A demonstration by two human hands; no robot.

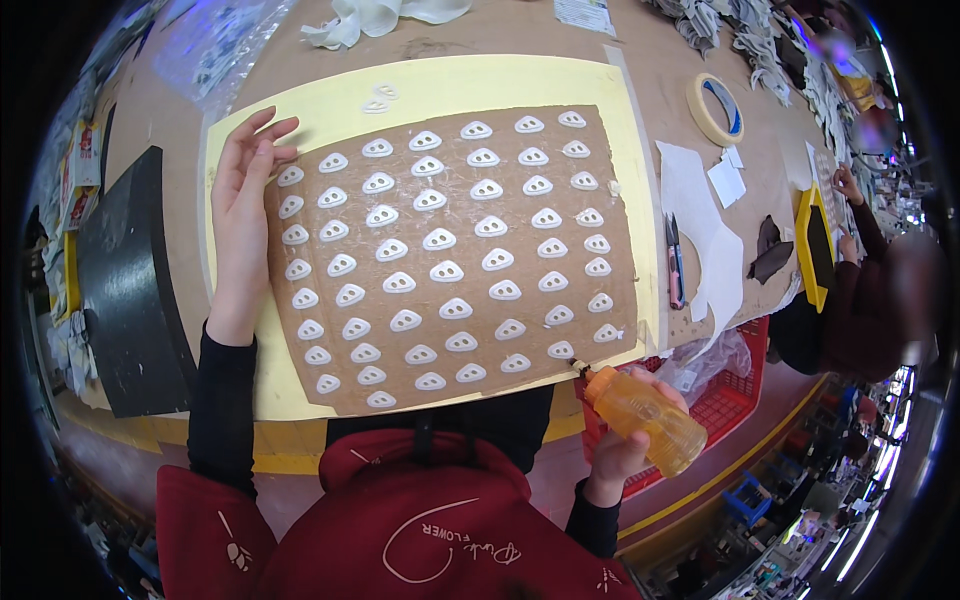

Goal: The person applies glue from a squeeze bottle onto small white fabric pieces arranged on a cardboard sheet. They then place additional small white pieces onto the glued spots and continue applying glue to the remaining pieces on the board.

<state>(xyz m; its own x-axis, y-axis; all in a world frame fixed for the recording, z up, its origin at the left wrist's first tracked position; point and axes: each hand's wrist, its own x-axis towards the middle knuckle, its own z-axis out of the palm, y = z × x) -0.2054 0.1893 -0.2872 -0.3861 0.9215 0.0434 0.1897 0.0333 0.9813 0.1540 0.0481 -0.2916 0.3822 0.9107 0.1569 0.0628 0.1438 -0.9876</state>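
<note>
A brown board (528, 302) lies on a pale yellow sheet (480, 82), with rows of small white rounded-triangle pieces (439, 239) on it, each with two holes. My left hand (243, 190) rests along the board's left edge, its fingers apart and nothing held. In my right hand (625, 455) is a squeeze bottle (650, 418) of amber liquid with an orange cap. It tilts so that its thin dark tip comes close to a white piece (561, 350) at the lower right; whether they touch I cannot tell. Two loose white pieces (380, 98) lie above the board.
To the right are a tape roll (697, 108), pens (674, 265), white paper scraps (705, 230) and a dark scrap (770, 250). A black panel (135, 290) stands at the left. Below the table's right edge is a red basket (735, 405). Another person (870, 290) works at the right.
</note>
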